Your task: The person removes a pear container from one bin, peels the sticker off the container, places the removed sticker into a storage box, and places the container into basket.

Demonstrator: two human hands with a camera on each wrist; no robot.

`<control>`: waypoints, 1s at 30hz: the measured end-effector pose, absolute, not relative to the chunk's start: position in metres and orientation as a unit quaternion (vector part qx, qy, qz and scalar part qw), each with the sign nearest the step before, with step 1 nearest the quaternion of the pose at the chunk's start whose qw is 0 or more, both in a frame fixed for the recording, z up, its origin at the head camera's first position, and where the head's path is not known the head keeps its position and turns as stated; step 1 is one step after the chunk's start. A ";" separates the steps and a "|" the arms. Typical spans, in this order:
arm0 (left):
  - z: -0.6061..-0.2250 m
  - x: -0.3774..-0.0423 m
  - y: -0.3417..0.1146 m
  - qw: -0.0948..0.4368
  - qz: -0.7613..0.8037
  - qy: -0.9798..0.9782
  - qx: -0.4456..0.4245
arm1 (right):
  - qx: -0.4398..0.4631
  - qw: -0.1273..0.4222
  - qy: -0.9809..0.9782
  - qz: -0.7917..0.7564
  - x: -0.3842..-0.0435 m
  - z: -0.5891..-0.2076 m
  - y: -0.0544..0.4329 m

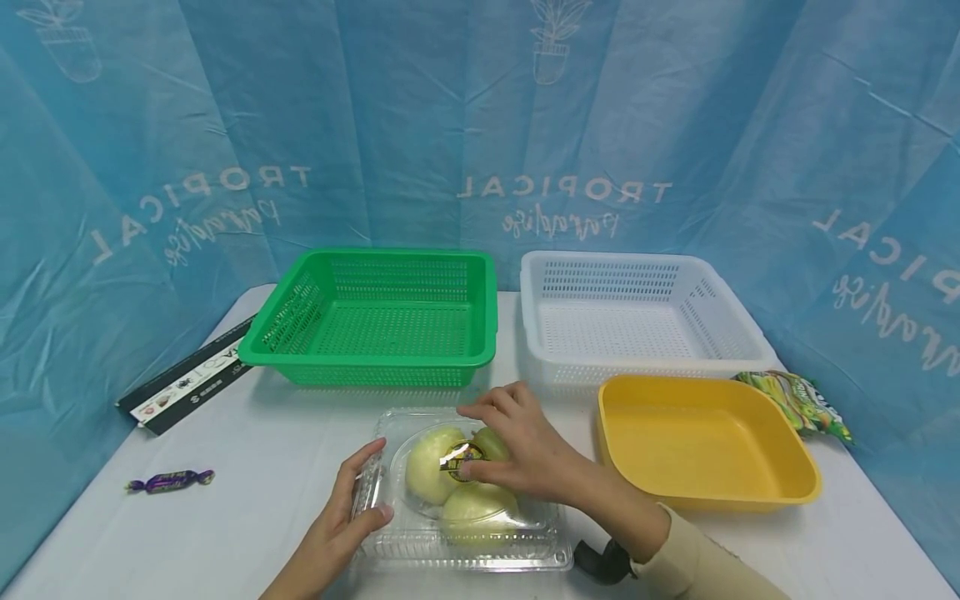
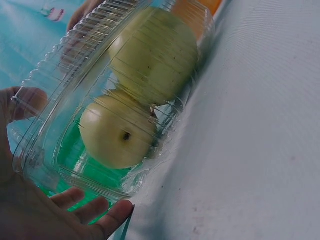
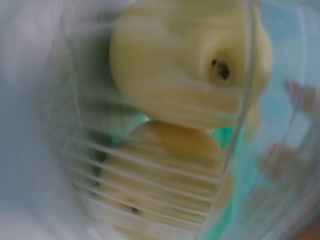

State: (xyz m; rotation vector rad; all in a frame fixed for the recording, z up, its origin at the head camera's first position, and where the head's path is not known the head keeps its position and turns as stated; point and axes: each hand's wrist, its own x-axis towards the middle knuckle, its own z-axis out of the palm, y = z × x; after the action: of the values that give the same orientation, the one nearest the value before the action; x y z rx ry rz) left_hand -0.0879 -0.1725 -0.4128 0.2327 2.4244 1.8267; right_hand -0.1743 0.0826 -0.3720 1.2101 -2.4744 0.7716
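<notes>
A clear plastic clamshell box (image 1: 397,546) lies on the white table in front of me. Inside sit three round, pale yellow-green fruits (image 1: 480,510), and a black and gold label (image 1: 462,460) is on the lid. My left hand (image 1: 337,525) grips the box's left side, thumb over the near part and fingers along the edge. From the right, my right hand (image 1: 517,437) holds the lid with bent fingers at the far edge and the thumb by the label. Through the plastic, the right wrist view shows two fruits (image 3: 190,60) close up; the fingers there are blurred.
A green basket (image 1: 367,360) and a white basket (image 1: 645,365) stand at the back. At right are a yellow tray (image 1: 705,442) and a green snack bag (image 1: 798,404). A purple-wrapped candy (image 1: 170,481) and a long black-and-white box (image 1: 191,375) lie at left. A black object (image 1: 603,562) is beside the right sleeve.
</notes>
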 end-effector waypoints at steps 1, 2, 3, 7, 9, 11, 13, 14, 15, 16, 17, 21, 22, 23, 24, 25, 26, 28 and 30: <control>-0.413 -0.088 -0.172 0.050 0.601 0.794 0.075 | 0.422 0.143 -0.855 0.264 -0.174 -0.372 0.082; -0.413 -0.088 -0.172 0.052 0.603 0.793 0.073 | 0.425 0.145 -0.855 0.260 -0.173 -0.373 0.082; -0.413 -0.087 -0.172 0.053 0.603 0.793 0.071 | 0.428 0.147 -0.854 0.256 -0.173 -0.373 0.082; -0.412 -0.087 -0.171 0.053 0.599 0.796 0.066 | 0.431 0.145 -0.857 0.243 -0.173 -0.375 0.081; -0.412 -0.086 -0.171 0.051 0.596 0.799 0.064 | 0.431 0.142 -0.859 0.238 -0.173 -0.375 0.081; -0.412 -0.086 -0.171 0.049 0.593 0.801 0.064 | 0.431 0.144 -0.861 0.230 -0.173 -0.376 0.081; -0.412 -0.086 -0.171 0.047 0.592 0.802 0.066 | 0.431 0.146 -0.862 0.222 -0.173 -0.377 0.080; -0.412 -0.086 -0.171 0.046 0.590 0.803 0.067 | 0.431 0.147 -0.863 0.219 -0.173 -0.377 0.080; -0.411 -0.086 -0.171 0.045 0.589 0.804 0.067 | 0.431 0.149 -0.864 0.215 -0.173 -0.377 0.080; -0.411 -0.086 -0.171 0.044 0.588 0.804 0.068 | 0.431 0.151 -0.864 0.212 -0.173 -0.377 0.080; -0.411 -0.086 -0.171 0.044 0.588 0.805 0.068 | 0.430 0.150 -0.866 0.210 -0.173 -0.377 0.080; -0.411 -0.086 -0.171 0.044 0.589 0.804 0.067 | 0.429 0.157 -0.867 0.200 -0.174 -0.378 0.079; -0.410 -0.086 -0.170 0.044 0.589 0.804 0.067 | 0.431 0.162 -0.865 0.198 -0.173 -0.378 0.080; -0.410 -0.086 -0.170 0.045 0.590 0.803 0.067 | 0.432 0.165 -0.865 0.197 -0.173 -0.378 0.080; -0.410 -0.086 -0.170 0.045 0.592 0.802 0.068 | 0.433 0.170 -0.863 0.195 -0.173 -0.379 0.080; -0.410 -0.086 -0.170 0.044 0.592 0.802 0.069 | 0.434 0.173 -0.863 0.193 -0.173 -0.379 0.080; -0.410 -0.086 -0.170 0.044 0.592 0.802 0.069 | 0.434 0.174 -0.863 0.192 -0.173 -0.379 0.080; -0.411 -0.087 -0.170 0.043 0.592 0.801 0.070 | 0.434 0.174 -0.863 0.192 -0.173 -0.380 0.080; -0.411 -0.087 -0.170 0.041 0.593 0.801 0.069 | 0.433 0.168 -0.864 0.193 -0.172 -0.380 0.080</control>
State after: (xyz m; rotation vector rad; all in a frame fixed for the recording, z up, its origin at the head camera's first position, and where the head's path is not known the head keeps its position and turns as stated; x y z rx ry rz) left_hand -0.0868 -0.1696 -0.4111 0.2127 2.4528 1.8149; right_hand -0.1725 0.0802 -0.3796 1.2305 -2.4581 0.5487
